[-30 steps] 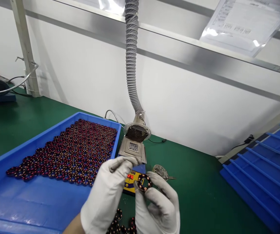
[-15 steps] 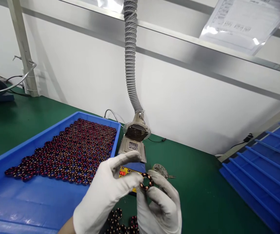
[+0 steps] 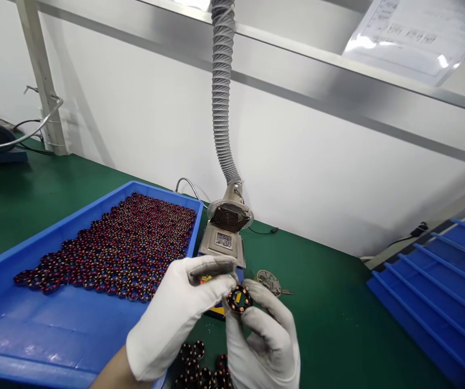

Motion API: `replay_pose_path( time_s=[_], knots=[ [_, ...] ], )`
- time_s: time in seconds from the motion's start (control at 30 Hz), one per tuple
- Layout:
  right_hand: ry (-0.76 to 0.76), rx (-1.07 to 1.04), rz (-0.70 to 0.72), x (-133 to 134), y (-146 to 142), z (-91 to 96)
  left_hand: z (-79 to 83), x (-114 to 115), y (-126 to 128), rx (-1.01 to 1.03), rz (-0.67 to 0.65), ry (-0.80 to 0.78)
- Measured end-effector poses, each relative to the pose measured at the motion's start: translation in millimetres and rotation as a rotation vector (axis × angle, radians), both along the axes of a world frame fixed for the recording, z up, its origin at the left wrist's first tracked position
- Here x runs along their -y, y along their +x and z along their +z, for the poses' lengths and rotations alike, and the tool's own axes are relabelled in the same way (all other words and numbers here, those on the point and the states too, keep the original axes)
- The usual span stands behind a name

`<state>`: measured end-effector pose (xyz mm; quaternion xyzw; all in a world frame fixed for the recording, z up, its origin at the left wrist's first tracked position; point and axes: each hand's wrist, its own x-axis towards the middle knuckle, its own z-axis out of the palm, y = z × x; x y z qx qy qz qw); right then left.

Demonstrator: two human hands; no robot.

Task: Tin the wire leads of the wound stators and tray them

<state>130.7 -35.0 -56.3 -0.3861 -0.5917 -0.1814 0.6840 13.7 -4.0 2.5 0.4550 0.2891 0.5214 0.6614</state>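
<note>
Both my hands wear white gloves and meet in front of me, low in the middle of the view. My right hand pinches a small round wound coil ring, dark with copper-coloured windings, and holds it upright. My left hand has its fingertips closed on the ring's left edge, with the forefinger stretched above it. Just behind the ring stands a small solder pot with a yellow and blue front. Several more coil rings lie on the green mat below my hands.
A blue tray at left holds several rows of coil rings. A grey ribbed extraction hose drops to a fan unit. A small metal disc lies on the mat. Stacked blue trays stand at right.
My hands have stayed together round the ring and have turned it slightly. The left forefinger lowered towards it. The head camera shifted a little.
</note>
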Motion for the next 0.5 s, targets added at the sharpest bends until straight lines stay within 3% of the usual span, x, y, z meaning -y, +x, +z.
replay_pose_path(
  time_s=[0.17,0.33,0.43,0.5],
  knots=[
    [-0.042,0.04,0.041,0.4,-0.2,3.8,-7.2,-4.3,3.0,0.044,0.031,-0.024],
    [-0.161,-0.032,0.189,3.4,5.8,6.7,-7.8,-10.1,-8.1,0.141,0.406,0.001],
    [-0.316,-0.126,0.299,1.5,22.4,11.0,-15.4,-7.2,-24.9,-0.169,0.434,0.105],
    [-0.491,-0.165,0.343,-6.9,39.9,18.9,-32.7,-2.0,-39.2,-0.5,0.353,0.31]
  ],
)
